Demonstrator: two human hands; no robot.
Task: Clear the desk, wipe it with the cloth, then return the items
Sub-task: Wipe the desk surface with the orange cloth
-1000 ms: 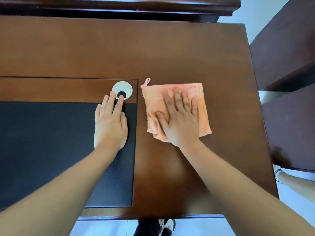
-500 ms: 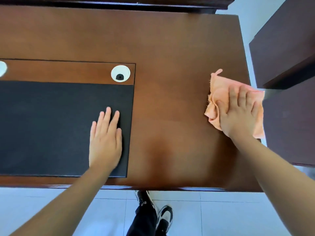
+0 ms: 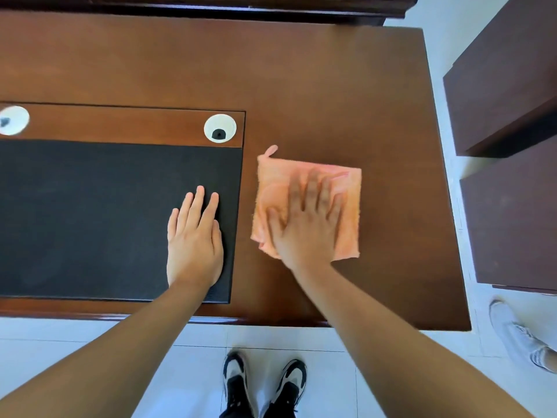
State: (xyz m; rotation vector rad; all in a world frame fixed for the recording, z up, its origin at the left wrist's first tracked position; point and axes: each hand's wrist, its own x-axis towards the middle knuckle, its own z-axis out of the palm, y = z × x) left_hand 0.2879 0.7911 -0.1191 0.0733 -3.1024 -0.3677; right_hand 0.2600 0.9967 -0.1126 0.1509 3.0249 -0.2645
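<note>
The desk (image 3: 301,86) looks cleared and wiping is underway, right hand (image 3: 304,227) spread flat on the cloth (image 3: 271,182), left hand (image 3: 194,239) flat on the mat (image 3: 90,212), items not yet returned

Looks like an office. Big dark-wood bench (image 3: 301,79) with inset black writing pad (image 3: 90,221), two white cable grommets (image 3: 220,128) in the strip behind it. Matching dark cabinets (image 3: 506,86) to the right, pale tiled floor (image 3: 391,351).
</note>
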